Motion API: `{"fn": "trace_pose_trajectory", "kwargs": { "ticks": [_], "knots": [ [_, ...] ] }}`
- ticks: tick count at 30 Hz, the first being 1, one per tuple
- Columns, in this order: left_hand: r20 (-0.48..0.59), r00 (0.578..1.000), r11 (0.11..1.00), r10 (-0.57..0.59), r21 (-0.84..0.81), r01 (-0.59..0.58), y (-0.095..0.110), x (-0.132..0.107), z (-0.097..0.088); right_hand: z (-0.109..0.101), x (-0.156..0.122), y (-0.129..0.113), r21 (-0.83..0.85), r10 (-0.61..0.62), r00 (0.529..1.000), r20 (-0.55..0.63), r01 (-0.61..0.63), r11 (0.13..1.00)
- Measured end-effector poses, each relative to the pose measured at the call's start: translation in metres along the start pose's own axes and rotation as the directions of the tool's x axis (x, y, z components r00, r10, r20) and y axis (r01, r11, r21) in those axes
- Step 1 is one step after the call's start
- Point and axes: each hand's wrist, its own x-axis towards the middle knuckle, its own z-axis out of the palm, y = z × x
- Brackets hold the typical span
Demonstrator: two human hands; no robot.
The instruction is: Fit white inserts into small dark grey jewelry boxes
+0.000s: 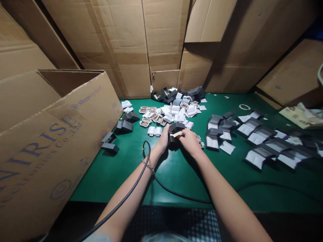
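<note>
A small dark grey box [177, 126] with its lid raised is between my two hands, just above the green table. My left hand [165, 136] is closed around its left side. On the right side, my right hand [188, 139] pinches at a small white and yellowish piece [177, 133] at the box's opening. Whether that piece is paper or an insert, I cannot tell. Just beyond my hands lies a pile of white folded card inserts [174, 110] and brownish moulded trays [158, 118]. My fingertips are partly hidden by the box.
Several open dark boxes with white linings [262, 141] stand on the right. More dark boxes [124, 126] lie at left beside a large carton [58, 141]. Cardboard [121, 40] walls the green table's [176, 181] back. A black cable [176, 194] crosses by my left wrist.
</note>
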Motion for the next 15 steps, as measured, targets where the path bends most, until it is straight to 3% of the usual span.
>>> {"fn": "trace_pose_trajectory", "kwargs": {
  "ticks": [15],
  "knots": [
    [0.051, 0.998, 0.999, 0.026, 0.018, -0.027, -0.0062, 0.0026, -0.0070, -0.0063, 0.0010, -0.0019, -0.068, 0.003, 0.999, 0.043, 0.000, 0.998]
  ]
}}
